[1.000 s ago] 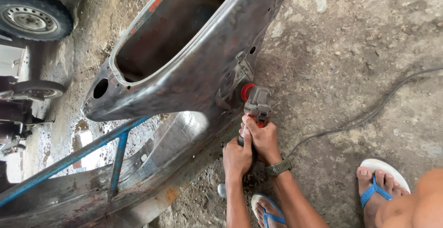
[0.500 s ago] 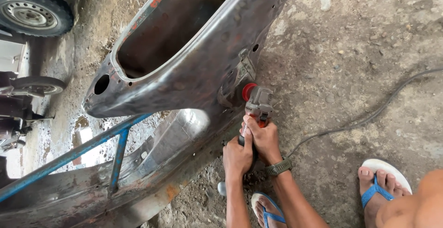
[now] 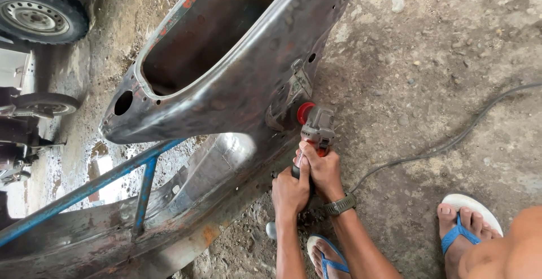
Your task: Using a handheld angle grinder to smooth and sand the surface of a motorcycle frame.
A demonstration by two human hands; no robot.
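While both hands grip it, the grinder [image 3: 315, 132] presses its red end against the side of the metal panel [image 3: 237, 81]. The right hand [image 3: 323, 169] wraps around the grey body of the grinder, with its fingers curled tight on it. A watch [image 3: 340, 205] sits on that wrist. The left hand [image 3: 289, 191] is just below and beside the right hand. Its fingers are closed around the dark back end of the grinder, and its thumb touches the right hand. The panel is big, rusty and bare, with a large hole in the middle and small holes near the edge. It leans over more rusty metal on the ground. A blue bar [image 3: 90, 187] runs under the panel on the left. A cord [image 3: 446, 143] lies on the dirt floor [image 3: 440, 47] to the right of the hands. Two feet in blue sandals [image 3: 460, 228] stand near the bottom, one on each side of the right arm. A tyre [image 3: 39, 11] shows in the top left corner.
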